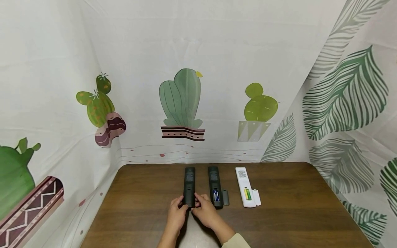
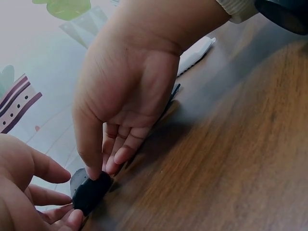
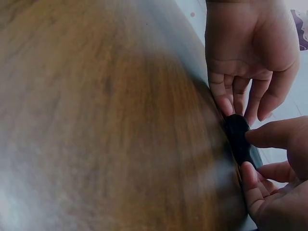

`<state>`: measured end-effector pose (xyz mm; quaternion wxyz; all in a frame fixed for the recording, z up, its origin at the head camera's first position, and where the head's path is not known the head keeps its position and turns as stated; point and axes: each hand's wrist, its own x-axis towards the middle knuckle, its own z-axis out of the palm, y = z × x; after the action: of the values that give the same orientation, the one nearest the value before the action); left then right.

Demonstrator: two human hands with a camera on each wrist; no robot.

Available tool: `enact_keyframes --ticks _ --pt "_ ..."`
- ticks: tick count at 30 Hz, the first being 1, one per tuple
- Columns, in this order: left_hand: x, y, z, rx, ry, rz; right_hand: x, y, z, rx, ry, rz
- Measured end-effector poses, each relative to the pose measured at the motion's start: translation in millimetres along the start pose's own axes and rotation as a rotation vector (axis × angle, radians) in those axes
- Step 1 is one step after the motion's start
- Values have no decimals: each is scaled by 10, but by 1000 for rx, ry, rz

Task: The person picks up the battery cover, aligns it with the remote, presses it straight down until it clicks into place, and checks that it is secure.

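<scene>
A black remote control [image 1: 189, 182] lies back side up on the table, its battery cover in place. My left hand [image 1: 177, 214] holds the near end from the left, thumb at the near corner and fingertips along the side. From the right, my right hand [image 1: 204, 210] grips the same end between thumb and fingers. In the left wrist view, the end of the remote [image 2: 91, 195] sits between both hands' fingertips. The right wrist view shows the right thumb and a finger on the remote's dark end [image 3: 237, 137].
Right of the hands lies a second black remote [image 1: 214, 182] with blue batteries exposed and its loose cover [image 1: 225, 197] beside it. Farther right is a white remote [image 1: 243, 181] with yellow-green batteries showing, its white cover [image 1: 256, 197] alongside. A patterned curtain [image 1: 223, 51] hangs behind the wooden table [image 1: 139, 203].
</scene>
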<state>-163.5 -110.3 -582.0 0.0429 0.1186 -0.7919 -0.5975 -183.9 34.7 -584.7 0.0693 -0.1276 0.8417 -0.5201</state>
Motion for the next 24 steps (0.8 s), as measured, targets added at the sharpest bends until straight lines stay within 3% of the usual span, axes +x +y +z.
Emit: enact_keyframes --ticks 8,13,18,24 --pt "-7 -22 -1 -36 19 -3 -18 -10 -6 7 19 -5" --pt "-29 -24 26 -54 84 -1 -23 -13 -14 11 34 -18" --pt "-48 20 63 -130 135 -5 -35 -21 -19 10 70 -14" --pt "-66 82 80 -197 66 34 -45 -60 -73 47 105 -19"
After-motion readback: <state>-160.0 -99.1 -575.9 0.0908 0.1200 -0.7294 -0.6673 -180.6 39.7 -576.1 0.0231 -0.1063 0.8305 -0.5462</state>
